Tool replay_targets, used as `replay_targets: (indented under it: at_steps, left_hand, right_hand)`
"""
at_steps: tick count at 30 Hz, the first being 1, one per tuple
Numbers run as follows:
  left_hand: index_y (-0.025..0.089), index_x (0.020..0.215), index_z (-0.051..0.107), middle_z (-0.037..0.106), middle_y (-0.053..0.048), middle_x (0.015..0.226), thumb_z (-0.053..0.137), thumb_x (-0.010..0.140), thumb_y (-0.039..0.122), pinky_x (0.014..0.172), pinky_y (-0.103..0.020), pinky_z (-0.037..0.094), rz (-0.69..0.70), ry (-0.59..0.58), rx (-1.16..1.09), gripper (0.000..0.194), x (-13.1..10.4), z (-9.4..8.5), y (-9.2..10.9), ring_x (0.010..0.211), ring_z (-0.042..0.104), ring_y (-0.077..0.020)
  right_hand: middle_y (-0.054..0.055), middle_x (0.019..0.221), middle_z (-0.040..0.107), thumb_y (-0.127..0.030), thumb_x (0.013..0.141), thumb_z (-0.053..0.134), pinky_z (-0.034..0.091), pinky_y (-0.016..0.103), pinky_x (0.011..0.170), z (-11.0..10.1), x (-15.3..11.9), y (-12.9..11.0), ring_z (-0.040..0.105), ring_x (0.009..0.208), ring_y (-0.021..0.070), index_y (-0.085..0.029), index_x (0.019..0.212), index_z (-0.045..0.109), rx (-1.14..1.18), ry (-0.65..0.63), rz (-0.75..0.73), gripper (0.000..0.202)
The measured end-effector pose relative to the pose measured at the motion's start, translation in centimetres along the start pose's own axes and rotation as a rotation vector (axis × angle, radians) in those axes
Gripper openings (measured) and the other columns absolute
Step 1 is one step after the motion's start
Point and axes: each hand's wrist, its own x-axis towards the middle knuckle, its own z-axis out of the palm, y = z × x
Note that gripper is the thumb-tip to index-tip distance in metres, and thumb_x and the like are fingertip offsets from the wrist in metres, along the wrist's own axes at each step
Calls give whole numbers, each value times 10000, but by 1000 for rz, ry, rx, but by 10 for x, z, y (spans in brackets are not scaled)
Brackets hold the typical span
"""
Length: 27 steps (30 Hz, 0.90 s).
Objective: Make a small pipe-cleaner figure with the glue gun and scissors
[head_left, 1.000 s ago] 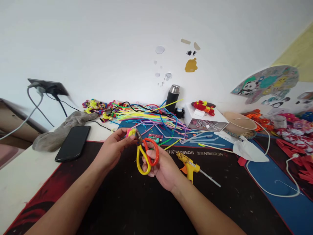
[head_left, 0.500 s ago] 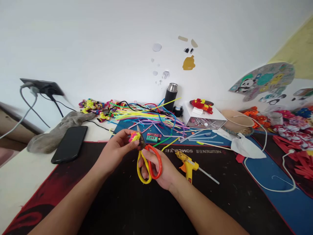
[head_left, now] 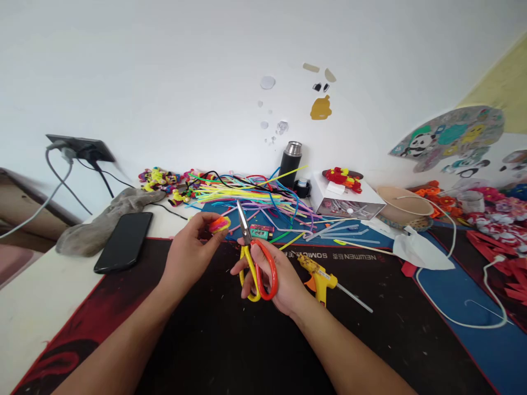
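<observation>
Between the thumb and fingers of my left hand (head_left: 189, 252) is a small fuzzy piece (head_left: 219, 224) in yellow, orange and pink. My right hand (head_left: 278, 277) is closed on scissors (head_left: 246, 227) with one yellow and one red handle. Their blades look nearly closed and point up and away, just right of the fuzzy piece and apart from it. Beyond the hands lies a pile of coloured pipe cleaners (head_left: 247, 192).
A yellow glue gun (head_left: 323, 278) lies right of my right hand, and a black phone (head_left: 123, 241) at the left. Behind stand a black flask (head_left: 290, 164) and a white box (head_left: 346, 200). A white cable (head_left: 453, 323) loops at the right.
The scissors have moved right, away from the fuzzy piece, and their blades now show in full. My left hand has shifted slightly left and the fuzzy piece has turned.
</observation>
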Motion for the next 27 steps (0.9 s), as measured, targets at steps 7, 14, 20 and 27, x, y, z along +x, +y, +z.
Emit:
replay_targets:
  at_steps: [7,14,20,27]
  left_hand:
    - [263,1142,731,787,-36,1017,749,911,506,726,-322,515,54,52,127,336,0,-3,-3,811,680,-232]
    - [278,1135,763,804,-27,986,758,909,499,727,-323,515,78,86,149,316,1,-5,-1,807,688,-239]
    - [280,1153,768,798,-18,954,758,912,504,715,-319,500,94,86,166,329,-1,-6,1,773,673,-232]
    - [262,1149,705,774,-42,1063,804,872,540,793,-338,523,30,88,19,405,-2,-3,1,894,693,-247]
  right_hand:
    - [92,1013,818,-752,896,750,530,275,596,1,0,4,805,701,219,-234,1355,606,-57,-47,-50,707]
    - [92,1070,803,-772,836,794,596,332,742,4,-3,4,807,774,204,-233,1392,597,-27,-55,-8,799]
    - [34,901,761,-756,825,808,486,249,441,8,-2,5,652,453,128,-200,1368,632,-140,-10,-1,796]
    - [-4,824,713,-650,864,824,422,217,400,9,-2,1,553,405,78,-200,1308,688,-228,52,-40,647]
